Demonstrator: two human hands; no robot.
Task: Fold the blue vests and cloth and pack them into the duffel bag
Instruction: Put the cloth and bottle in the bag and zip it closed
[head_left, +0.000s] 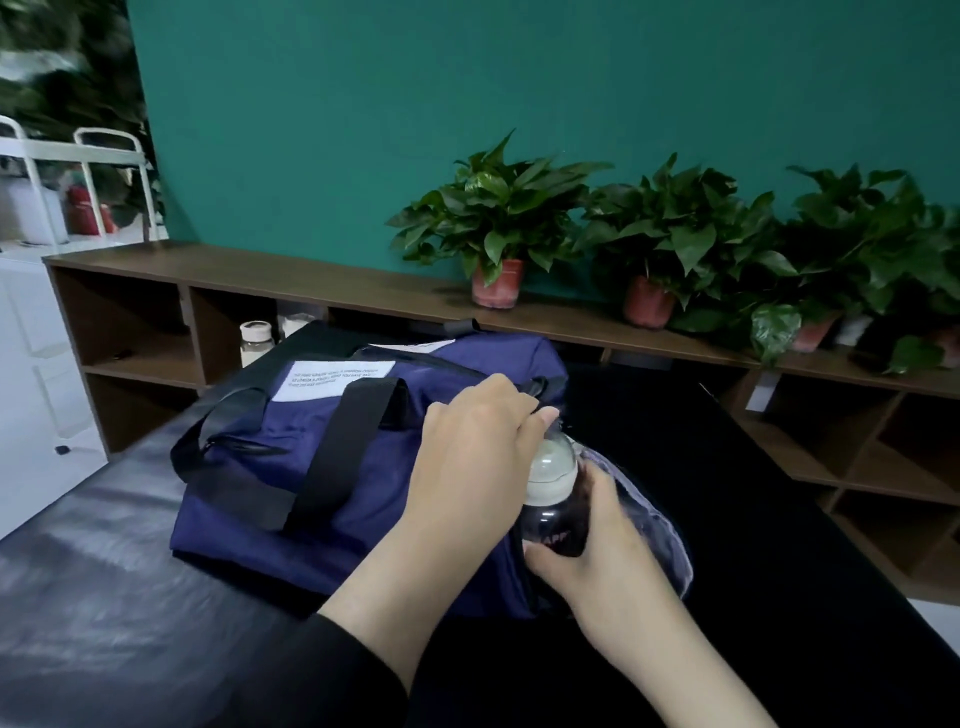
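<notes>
A navy duffel bag (363, 467) lies on a dark surface (93, 587), directly under and ahead of both hands. The left hand (467, 457) rests on top of the bag near its right end, palm down, with the fingers curled over the bag's edge; whether the fingertips pinch fabric or a zipper pull there cannot be told, since they are tucked out of sight. The right hand (587, 551) sits just right of the left one and grips a dark bottle (550, 499) with a pale rounded cap, fingers and thumb wrapped round the bottle's body. The bottle stands tilted at the right end of the bag, its cap just below the left hand's fingertips and its lower part against a pale mesh side pocket (649, 525) that bulges out to the right of the right hand.

Left of the left hand, two black webbing handles (343, 447) lie across the bag's top, and a white printed label (337, 379) sits farther away from the hands near a zipper line. No vests or cloth can be seen outside the bag; its contents are hidden.

Beyond the hands, a brown wooden shelf unit (291, 275) runs along a green wall (363, 114), carrying potted plants (498, 228) up and to the right of the hands. A pale capped jar (255, 343) stands behind the far left corner of the bag.
</notes>
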